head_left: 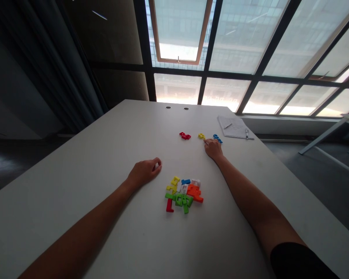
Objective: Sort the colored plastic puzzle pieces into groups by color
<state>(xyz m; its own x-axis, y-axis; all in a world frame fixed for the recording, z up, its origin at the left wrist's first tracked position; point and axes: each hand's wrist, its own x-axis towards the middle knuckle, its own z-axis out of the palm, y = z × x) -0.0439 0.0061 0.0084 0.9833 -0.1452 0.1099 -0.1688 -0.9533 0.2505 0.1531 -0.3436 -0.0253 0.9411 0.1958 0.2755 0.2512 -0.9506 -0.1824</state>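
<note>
In the head view, a mixed pile of small coloured pieces [184, 189] is lying on the tabletop [133, 128], with orange ones [194, 192] making up its right side and an L-shaped red one [170, 205] sitting at its near left edge. The left hand [144, 170] is hanging just left of and beyond the pile, its fingers curling toward the thumb around a small gap; no piece is showing there, and whether the tips are meeting I cannot tell.

The right hand [213, 148] is lying well beyond the pile and to its right, with its fingers just beside a small yellow group [201, 136]. Whether they are pinching it or merely lying near, I cannot tell. A blue group [218, 138] is sitting farther right of the pile, close against that hand, and a red group [185, 136] is lying straight beyond the pile.

For handling such small pieces well, the right fingers should be gripping from opposite edges, lightly, while the knuckles are keeping clear of the blue group. The forearm should be passing right of the pile without brushing it.
</note>
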